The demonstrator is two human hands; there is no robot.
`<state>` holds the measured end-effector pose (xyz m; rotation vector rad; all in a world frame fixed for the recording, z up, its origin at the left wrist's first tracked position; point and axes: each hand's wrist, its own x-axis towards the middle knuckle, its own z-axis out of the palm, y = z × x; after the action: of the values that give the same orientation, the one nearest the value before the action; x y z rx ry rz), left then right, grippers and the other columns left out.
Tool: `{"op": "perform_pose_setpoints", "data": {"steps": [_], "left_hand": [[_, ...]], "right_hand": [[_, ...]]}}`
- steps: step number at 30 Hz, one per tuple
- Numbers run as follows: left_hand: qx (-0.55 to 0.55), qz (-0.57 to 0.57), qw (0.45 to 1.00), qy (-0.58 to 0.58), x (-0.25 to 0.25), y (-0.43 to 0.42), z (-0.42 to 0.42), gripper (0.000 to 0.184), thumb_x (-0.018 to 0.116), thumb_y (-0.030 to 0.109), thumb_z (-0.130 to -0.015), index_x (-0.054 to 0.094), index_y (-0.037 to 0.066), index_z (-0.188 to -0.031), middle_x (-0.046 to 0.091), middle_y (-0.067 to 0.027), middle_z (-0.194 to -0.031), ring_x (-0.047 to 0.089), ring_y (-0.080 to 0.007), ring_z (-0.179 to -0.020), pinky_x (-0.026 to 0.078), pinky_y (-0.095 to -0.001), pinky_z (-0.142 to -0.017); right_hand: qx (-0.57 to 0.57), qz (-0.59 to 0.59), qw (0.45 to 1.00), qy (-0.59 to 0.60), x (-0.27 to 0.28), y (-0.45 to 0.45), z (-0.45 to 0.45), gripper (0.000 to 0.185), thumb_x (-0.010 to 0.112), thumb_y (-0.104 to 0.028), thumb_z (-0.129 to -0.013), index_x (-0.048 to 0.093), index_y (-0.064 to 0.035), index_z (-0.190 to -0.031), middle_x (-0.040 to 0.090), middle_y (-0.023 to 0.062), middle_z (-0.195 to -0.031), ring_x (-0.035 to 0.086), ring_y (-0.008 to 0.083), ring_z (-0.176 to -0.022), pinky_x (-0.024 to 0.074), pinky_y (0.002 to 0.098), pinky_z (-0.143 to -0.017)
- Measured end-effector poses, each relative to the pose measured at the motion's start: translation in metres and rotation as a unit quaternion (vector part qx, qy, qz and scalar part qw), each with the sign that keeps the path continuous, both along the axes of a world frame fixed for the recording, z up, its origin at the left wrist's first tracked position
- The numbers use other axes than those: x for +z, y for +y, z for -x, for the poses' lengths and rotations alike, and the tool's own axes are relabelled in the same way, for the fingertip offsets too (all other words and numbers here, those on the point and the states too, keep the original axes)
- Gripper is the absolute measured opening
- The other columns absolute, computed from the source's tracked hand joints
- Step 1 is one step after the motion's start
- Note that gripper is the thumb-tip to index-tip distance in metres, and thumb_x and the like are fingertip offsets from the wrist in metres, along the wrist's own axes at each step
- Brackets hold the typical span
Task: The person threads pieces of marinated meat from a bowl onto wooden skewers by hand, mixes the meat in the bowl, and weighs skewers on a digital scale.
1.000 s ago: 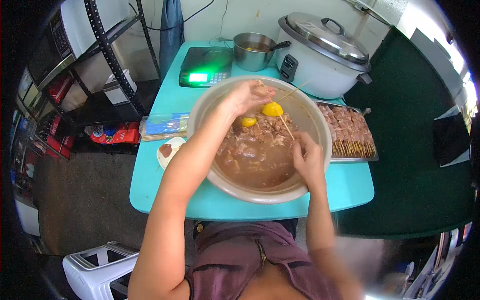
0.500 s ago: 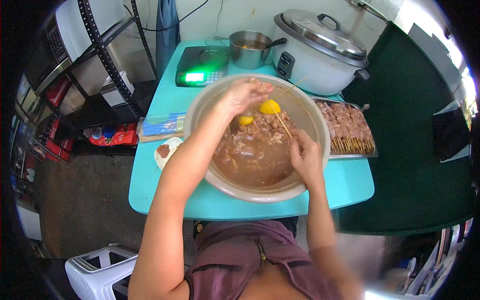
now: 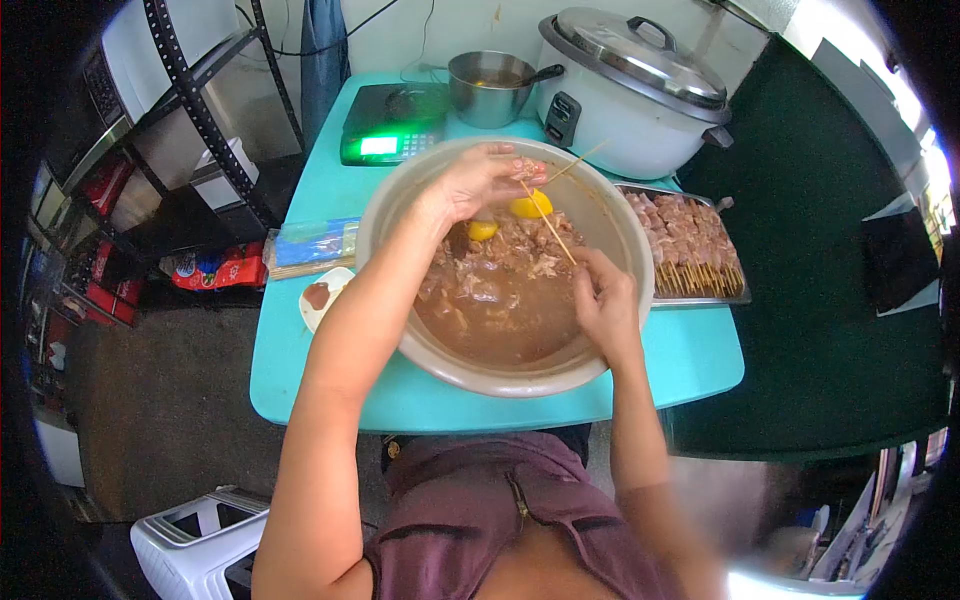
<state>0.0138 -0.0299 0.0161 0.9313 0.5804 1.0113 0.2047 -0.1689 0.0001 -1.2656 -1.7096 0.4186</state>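
A large beige basin [image 3: 480,377] holds raw meat pieces [image 3: 500,285] in brownish liquid, with two yellow citrus pieces [image 3: 532,204] near its far side. Over the far part of the basin, my left hand [image 3: 487,182] is closed round a small piece of meat [image 3: 528,170]. My right hand [image 3: 607,298] pinches the lower end of a thin wooden skewer [image 3: 548,222], whose upper end reaches the meat at my left fingers. Another stick [image 3: 580,160] leans at the basin's far rim.
On the turquoise table [image 3: 290,365] are a lit scale [image 3: 395,122], a steel pot [image 3: 490,88], a large rice cooker [image 3: 635,95], a tray of skewered meat [image 3: 690,245], packaged skewers [image 3: 313,245] and a small white dish [image 3: 337,284]. A black shelf [image 3: 215,120] stands left.
The whole view has shifted, so the table and basin appear slightly further left and higher. Both hands keep nearly the same hold on the meat and skewer.
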Motion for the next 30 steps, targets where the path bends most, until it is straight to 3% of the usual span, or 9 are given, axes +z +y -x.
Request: {"op": "perform_pose_setpoints", "data": {"steps": [4, 8, 11, 13, 17, 19, 26, 28, 30], "left_hand": [[-0.023, -0.009, 1.000, 0.010, -0.001, -0.001, -0.004, 0.046, 0.053, 0.001, -0.082, 0.025, -0.001, -0.118, 0.050, -0.0259, -0.113, 0.054, -0.0310, -0.104, 0.047, -0.0383, -0.087], [-0.058, -0.002, 0.998, 0.013, -0.003, -0.007, -0.015, 0.049, 0.053, 0.001, -0.083, 0.023, -0.001, -0.121, 0.050, -0.0262, -0.113, 0.053, -0.0319, -0.105, 0.046, -0.0397, -0.088], [-0.002, 0.025, 1.000, 0.000, -0.005, -0.006, -0.020, 0.046, 0.052, 0.006, -0.085, 0.027, -0.001, -0.123, 0.050, -0.0249, -0.114, 0.053, -0.0315, -0.106, 0.045, -0.0409, -0.089], [-0.079, 0.079, 0.989, -0.098, -0.006, 0.001, -0.013, 0.042, 0.048, 0.011, -0.088, 0.031, -0.006, -0.122, 0.053, -0.0232, -0.110, 0.055, -0.0309, -0.103, 0.043, -0.0405, -0.092], [-0.056, 0.091, 0.982, -0.156, 0.002, -0.002, -0.003, 0.034, 0.044, 0.019, -0.090, 0.042, -0.006, -0.114, 0.053, -0.0224, -0.111, 0.053, -0.0303, -0.105, 0.042, -0.0392, -0.093], [0.008, -0.002, 0.998, -0.061, 0.000, -0.001, -0.007, 0.038, 0.039, 0.024, -0.092, 0.044, -0.007, -0.112, 0.052, -0.0232, -0.113, 0.053, -0.0315, -0.105, 0.041, -0.0390, -0.094], [0.029, 0.092, 0.994, 0.055, -0.007, 0.001, 0.003, 0.039, 0.040, 0.033, -0.092, 0.049, -0.002, -0.106, 0.057, -0.0195, -0.105, 0.058, -0.0288, -0.096, 0.049, -0.0404, -0.082], [-0.146, 0.102, 0.976, 0.122, -0.003, 0.002, 0.010, 0.041, 0.041, 0.037, -0.091, 0.051, 0.000, -0.106, 0.058, -0.0164, -0.100, 0.059, -0.0274, -0.092, 0.051, -0.0398, -0.079], [-0.102, 0.080, 0.985, 0.116, 0.003, -0.007, 0.002, 0.041, 0.041, 0.038, -0.091, 0.051, 0.001, -0.106, 0.058, -0.0153, -0.100, 0.059, -0.0268, -0.092, 0.051, -0.0393, -0.079]], "right_hand": [[-0.005, 0.053, 0.999, -0.001, -0.002, 0.002, -0.001, 0.016, 0.050, -0.001, -0.077, 0.058, -0.0002, -0.091, 0.056, 0.0216, -0.065, 0.059, 0.0321, -0.057, 0.0425, 0.0344, -0.051], [-0.007, -0.015, 1.000, -0.001, -0.004, 0.006, 0.001, 0.017, 0.050, -0.001, -0.078, 0.057, -0.0013, -0.093, 0.056, 0.0211, -0.065, 0.058, 0.0329, -0.056, 0.0420, 0.0358, -0.051], [-0.017, -0.012, 1.000, 0.000, -0.008, 0.009, 0.000, 0.017, 0.050, -0.001, -0.078, 0.057, -0.0021, -0.093, 0.056, 0.0205, -0.064, 0.057, 0.0337, -0.056, 0.0418, 0.0372, -0.051], [-0.022, 0.007, 1.000, 0.006, -0.008, 0.010, -0.001, 0.016, 0.050, -0.001, -0.078, 0.057, -0.0024, -0.092, 0.056, 0.0203, -0.064, 0.057, 0.0341, -0.057, 0.0418, 0.0381, -0.052], [-0.024, -0.011, 1.000, 0.000, -0.009, 0.008, -0.001, 0.015, 0.050, -0.002, -0.078, 0.057, -0.0019, -0.091, 0.056, 0.0203, -0.063, 0.057, 0.0341, -0.058, 0.0422, 0.0384, -0.053], [-0.021, -0.011, 1.000, -0.004, -0.009, 0.008, -0.001, 0.015, 0.050, -0.002, -0.078, 0.057, -0.0016, -0.091, 0.056, 0.0202, -0.063, 0.057, 0.0341, -0.058, 0.0423, 0.0383, -0.053], [-0.027, -0.023, 0.999, 0.001, -0.002, 0.004, 0.002, 0.016, 0.050, -0.002, -0.079, 0.057, -0.0005, -0.093, 0.057, 0.0207, -0.065, 0.059, 0.0326, -0.060, 0.0439, 0.0367, -0.055], [-0.032, -0.027, 0.999, -0.001, -0.001, 0.003, 0.002, 0.017, 0.050, -0.002, -0.079, 0.057, 0.0000, -0.094, 0.057, 0.0208, -0.065, 0.060, 0.0323, -0.060, 0.0442, 0.0365, -0.055], [-0.031, -0.023, 0.999, -0.015, 0.000, 0.002, 0.002, 0.017, 0.050, -0.002, -0.078, 0.057, 0.0007, -0.094, 0.057, 0.0207, -0.065, 0.060, 0.0323, -0.060, 0.0444, 0.0360, -0.055]]}}
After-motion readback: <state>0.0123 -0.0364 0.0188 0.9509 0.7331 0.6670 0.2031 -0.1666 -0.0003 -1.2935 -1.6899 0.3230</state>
